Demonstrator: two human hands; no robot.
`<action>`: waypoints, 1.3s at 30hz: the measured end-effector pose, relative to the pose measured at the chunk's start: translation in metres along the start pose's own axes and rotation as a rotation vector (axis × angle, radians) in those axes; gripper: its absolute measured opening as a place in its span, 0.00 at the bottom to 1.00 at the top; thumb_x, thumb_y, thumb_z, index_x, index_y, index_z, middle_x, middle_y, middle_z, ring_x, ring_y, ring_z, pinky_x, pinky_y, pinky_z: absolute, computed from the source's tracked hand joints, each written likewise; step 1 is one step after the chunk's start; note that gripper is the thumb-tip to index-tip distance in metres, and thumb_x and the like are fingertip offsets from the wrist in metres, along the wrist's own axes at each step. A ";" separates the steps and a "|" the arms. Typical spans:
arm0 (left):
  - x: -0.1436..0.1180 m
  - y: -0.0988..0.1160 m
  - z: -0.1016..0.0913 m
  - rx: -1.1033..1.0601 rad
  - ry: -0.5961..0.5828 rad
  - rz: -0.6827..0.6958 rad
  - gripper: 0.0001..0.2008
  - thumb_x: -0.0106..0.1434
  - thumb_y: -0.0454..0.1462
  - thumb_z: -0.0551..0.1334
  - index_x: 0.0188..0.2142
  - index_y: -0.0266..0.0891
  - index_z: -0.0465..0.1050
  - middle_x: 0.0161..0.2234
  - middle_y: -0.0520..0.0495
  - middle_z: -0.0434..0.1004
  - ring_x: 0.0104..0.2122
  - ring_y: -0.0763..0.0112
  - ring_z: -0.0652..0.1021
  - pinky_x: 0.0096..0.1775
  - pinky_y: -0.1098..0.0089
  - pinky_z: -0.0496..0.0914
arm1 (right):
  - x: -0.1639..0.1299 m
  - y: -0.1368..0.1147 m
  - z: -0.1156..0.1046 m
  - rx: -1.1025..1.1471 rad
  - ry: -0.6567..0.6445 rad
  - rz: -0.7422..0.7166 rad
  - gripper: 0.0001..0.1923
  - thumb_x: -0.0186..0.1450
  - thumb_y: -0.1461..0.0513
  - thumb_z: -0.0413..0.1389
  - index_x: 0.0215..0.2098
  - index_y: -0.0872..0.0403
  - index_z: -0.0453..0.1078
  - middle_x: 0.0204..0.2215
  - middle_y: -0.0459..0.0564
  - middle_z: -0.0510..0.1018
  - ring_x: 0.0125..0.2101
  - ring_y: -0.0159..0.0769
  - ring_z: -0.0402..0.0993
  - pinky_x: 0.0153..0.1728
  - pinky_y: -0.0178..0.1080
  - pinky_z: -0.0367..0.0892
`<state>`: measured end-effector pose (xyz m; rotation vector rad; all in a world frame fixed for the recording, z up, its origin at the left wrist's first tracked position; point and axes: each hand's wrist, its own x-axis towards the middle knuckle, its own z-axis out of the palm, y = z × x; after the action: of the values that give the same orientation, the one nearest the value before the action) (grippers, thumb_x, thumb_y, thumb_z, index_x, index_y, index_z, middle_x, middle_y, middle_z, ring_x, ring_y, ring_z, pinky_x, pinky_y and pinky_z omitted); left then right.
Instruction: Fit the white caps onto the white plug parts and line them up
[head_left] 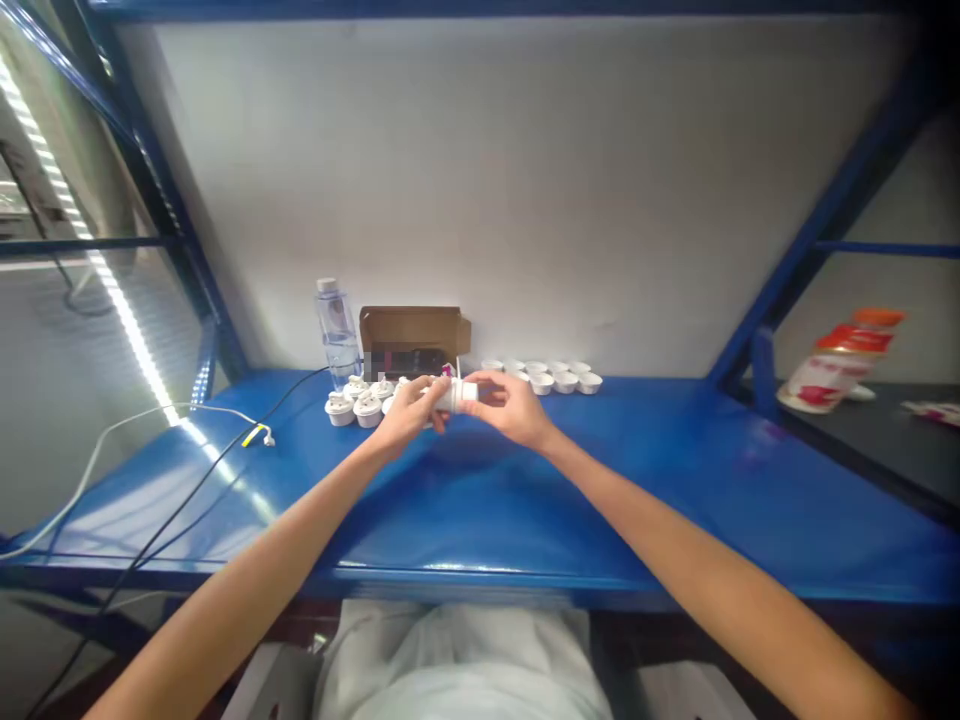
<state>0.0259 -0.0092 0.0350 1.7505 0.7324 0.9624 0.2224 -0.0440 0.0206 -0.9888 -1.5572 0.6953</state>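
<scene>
My left hand [412, 408] is closed around a white cylindrical part [452, 396], held sideways just above the blue table. From the other side, the fingers of my right hand [511, 404] pinch its white right end [469, 392]. Whether that end is a separate piece, I cannot tell. Left of my left hand stand several round white parts [368, 409] with uneven tops; some are partly hidden by the hand. Behind my right hand sit rows of small white cups [565, 381], a few of them covered by the fingers.
A clear water bottle [339, 335] and an open cardboard box [411, 328] stand at the back of the blue table [510, 520]. Black and white cables [225, 455] cross its left side. At the right, a red-and-white can [840, 362] with an orange cap stands on a dark surface.
</scene>
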 end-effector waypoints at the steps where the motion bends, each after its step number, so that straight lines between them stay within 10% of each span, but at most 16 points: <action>1: -0.001 0.002 0.000 0.001 -0.016 0.033 0.23 0.65 0.55 0.60 0.44 0.37 0.71 0.31 0.49 0.77 0.25 0.73 0.76 0.31 0.71 0.69 | -0.001 0.001 0.003 0.042 0.004 0.104 0.26 0.58 0.43 0.64 0.43 0.53 0.76 0.32 0.52 0.82 0.28 0.42 0.80 0.29 0.42 0.76; 4: -0.003 0.008 0.000 0.018 -0.082 0.136 0.24 0.61 0.51 0.66 0.51 0.40 0.70 0.42 0.45 0.78 0.37 0.68 0.79 0.37 0.71 0.71 | -0.001 0.002 0.006 0.173 -0.040 0.356 0.30 0.65 0.37 0.51 0.36 0.54 0.74 0.22 0.52 0.78 0.20 0.40 0.76 0.19 0.39 0.68; 10: -0.002 0.005 -0.004 0.046 -0.057 0.032 0.25 0.63 0.53 0.63 0.50 0.38 0.69 0.31 0.47 0.78 0.31 0.68 0.78 0.31 0.71 0.68 | 0.001 -0.002 0.001 0.185 0.030 0.149 0.24 0.56 0.46 0.67 0.42 0.51 0.71 0.33 0.48 0.81 0.34 0.40 0.80 0.33 0.39 0.75; 17: -0.002 0.003 0.000 0.132 -0.110 0.202 0.25 0.54 0.47 0.72 0.46 0.40 0.69 0.42 0.46 0.77 0.39 0.66 0.78 0.42 0.68 0.71 | 0.000 0.002 -0.003 0.208 -0.151 0.449 0.30 0.66 0.38 0.48 0.34 0.55 0.72 0.19 0.50 0.75 0.17 0.34 0.70 0.15 0.34 0.58; 23: -0.001 0.000 -0.004 0.056 -0.084 0.060 0.23 0.62 0.53 0.63 0.47 0.39 0.68 0.33 0.47 0.77 0.30 0.69 0.78 0.35 0.67 0.72 | 0.000 -0.002 0.004 0.077 0.044 0.104 0.24 0.58 0.43 0.63 0.42 0.51 0.71 0.27 0.46 0.79 0.27 0.37 0.77 0.28 0.36 0.70; 29: -0.002 0.006 0.003 0.115 -0.054 0.269 0.25 0.54 0.46 0.72 0.47 0.40 0.69 0.49 0.42 0.74 0.47 0.62 0.77 0.49 0.64 0.72 | -0.002 -0.002 0.008 0.248 -0.035 0.419 0.27 0.66 0.39 0.51 0.34 0.54 0.71 0.21 0.49 0.77 0.19 0.35 0.72 0.19 0.36 0.63; 35: -0.004 0.011 0.001 0.040 -0.037 0.045 0.24 0.64 0.53 0.62 0.49 0.37 0.68 0.35 0.45 0.76 0.33 0.68 0.78 0.35 0.68 0.72 | 0.001 -0.002 0.009 0.131 0.158 0.168 0.23 0.62 0.41 0.58 0.38 0.51 0.69 0.24 0.46 0.77 0.25 0.38 0.76 0.27 0.38 0.69; 39: -0.006 0.015 -0.001 0.012 -0.039 0.101 0.29 0.58 0.49 0.68 0.55 0.44 0.64 0.45 0.45 0.75 0.41 0.66 0.79 0.39 0.68 0.73 | 0.000 -0.001 0.010 0.127 0.117 0.181 0.24 0.63 0.40 0.55 0.37 0.51 0.70 0.23 0.46 0.77 0.22 0.37 0.73 0.25 0.39 0.68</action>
<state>0.0228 -0.0186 0.0482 1.8259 0.6305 0.9906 0.2129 -0.0439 0.0192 -1.0640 -1.3165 0.8361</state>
